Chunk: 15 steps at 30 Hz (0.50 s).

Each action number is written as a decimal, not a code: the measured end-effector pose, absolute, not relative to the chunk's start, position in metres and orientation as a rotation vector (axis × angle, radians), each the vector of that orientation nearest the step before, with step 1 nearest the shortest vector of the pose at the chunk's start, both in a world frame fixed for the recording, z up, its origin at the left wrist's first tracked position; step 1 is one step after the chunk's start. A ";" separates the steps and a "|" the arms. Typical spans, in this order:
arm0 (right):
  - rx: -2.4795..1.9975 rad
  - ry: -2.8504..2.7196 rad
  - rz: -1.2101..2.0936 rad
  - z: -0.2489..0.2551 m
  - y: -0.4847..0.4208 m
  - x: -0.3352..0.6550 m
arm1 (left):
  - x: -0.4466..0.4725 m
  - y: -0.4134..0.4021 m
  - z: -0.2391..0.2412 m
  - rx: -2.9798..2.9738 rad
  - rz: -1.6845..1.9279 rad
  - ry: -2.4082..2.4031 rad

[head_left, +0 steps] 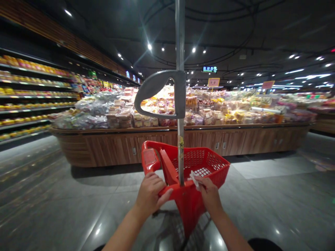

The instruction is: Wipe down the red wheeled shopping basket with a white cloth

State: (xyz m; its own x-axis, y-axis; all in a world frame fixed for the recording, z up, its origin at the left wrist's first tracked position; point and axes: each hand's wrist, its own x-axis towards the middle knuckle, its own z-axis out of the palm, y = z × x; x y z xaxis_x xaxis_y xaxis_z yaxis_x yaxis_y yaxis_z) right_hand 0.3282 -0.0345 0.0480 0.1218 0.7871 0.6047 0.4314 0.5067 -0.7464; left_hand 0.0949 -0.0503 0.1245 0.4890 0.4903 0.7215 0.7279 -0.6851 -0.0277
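Observation:
A red plastic shopping cart [217, 170] stands right in front of me, its basket holding nothing that I can see. My left hand [150, 191] is closed around the cart's red frame, left of the metal pole [180, 146]. My right hand [209, 195] pinches a crumpled white tissue [194, 179] at the near rim of the basket, just right of the pole. Higher on the pole sits a grey looped grip [159, 94], which neither hand touches.
Across the aisle runs a long wood-panelled display counter [110, 146] heaped with packaged goods. Shelves [34, 96] of jars and packets line the left wall. Grey tiled floor [261, 198] shines around the cart. Signs [214, 82] rise above the counter.

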 end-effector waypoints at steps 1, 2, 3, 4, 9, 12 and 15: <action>-1.118 -1.508 0.355 0.047 -0.035 0.328 | 0.093 -0.049 0.125 -2.418 -1.010 -1.024; -1.108 -1.528 0.354 0.047 -0.036 0.327 | 0.092 -0.047 0.125 -2.427 -1.008 -1.026; -1.078 -1.563 0.352 0.046 -0.038 0.324 | 0.091 -0.046 0.125 -2.434 -1.007 -1.026; -1.039 -1.599 0.348 0.046 -0.041 0.322 | 0.090 -0.044 0.125 -2.441 -1.006 -1.027; -1.071 -1.573 0.319 0.039 -0.034 0.333 | 0.085 -0.038 0.126 -2.479 -1.004 -1.025; -1.212 -1.452 0.257 0.032 -0.021 0.363 | 0.079 -0.036 0.130 -2.505 -0.958 -1.047; -1.280 -1.360 0.137 0.028 -0.014 0.385 | 0.072 -0.036 0.139 -2.543 -0.800 -1.115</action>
